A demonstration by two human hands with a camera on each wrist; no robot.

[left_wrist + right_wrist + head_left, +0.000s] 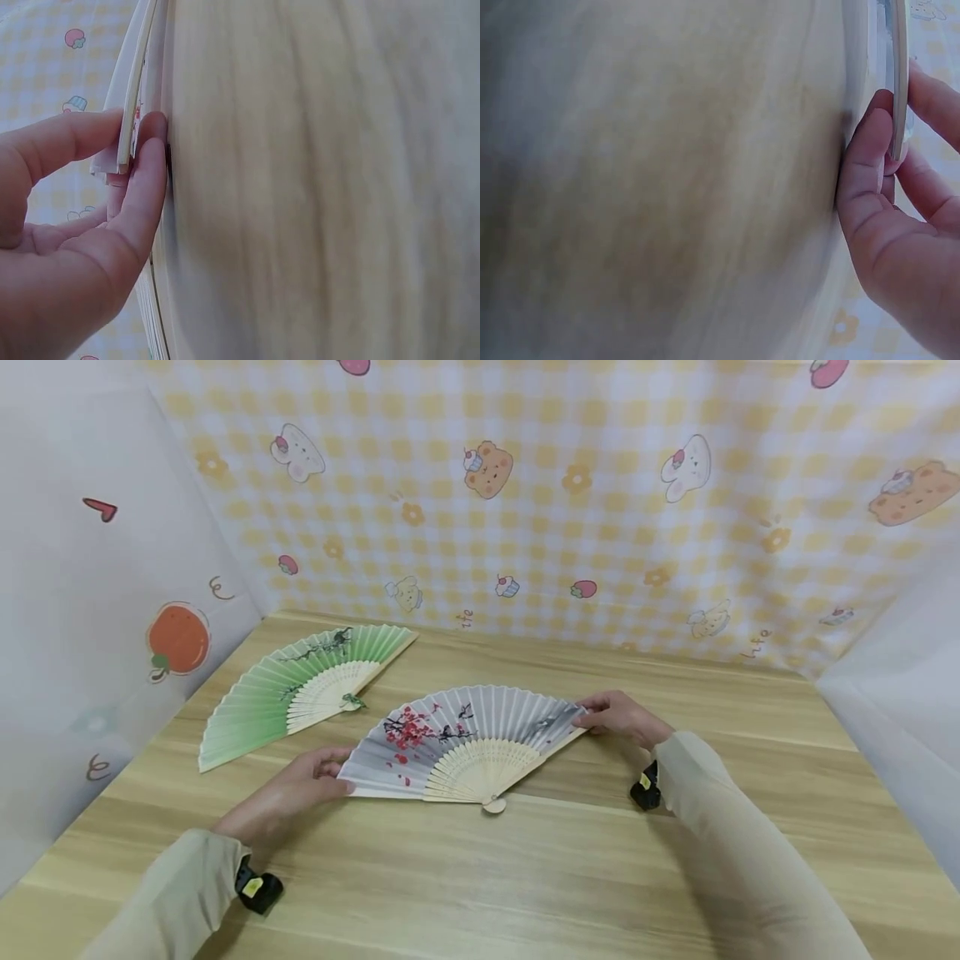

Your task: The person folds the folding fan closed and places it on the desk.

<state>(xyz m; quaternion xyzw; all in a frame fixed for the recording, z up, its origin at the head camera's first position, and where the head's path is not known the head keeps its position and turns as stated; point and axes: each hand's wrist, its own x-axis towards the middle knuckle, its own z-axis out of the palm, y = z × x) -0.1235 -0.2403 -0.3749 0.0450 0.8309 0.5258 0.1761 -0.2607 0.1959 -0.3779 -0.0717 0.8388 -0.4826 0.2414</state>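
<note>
The left hand [300, 783] and right hand [624, 718] pinch 2 ends of a grey, red-blossomed folding fan [468, 743] (spread wide). A green pleated fan [288, 693] lies nearby.

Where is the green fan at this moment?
In the head view, the green fan lies open on the left of the table, beyond the left hand, left of the gray fan.

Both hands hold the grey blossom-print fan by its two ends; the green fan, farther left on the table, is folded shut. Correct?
Not quite: the green fan isn't folded shut; the head view shows it spread open, farther left on the table. The rest stands: the left hand and right hand hold the grey blossom-print fan by its two ends.
</note>
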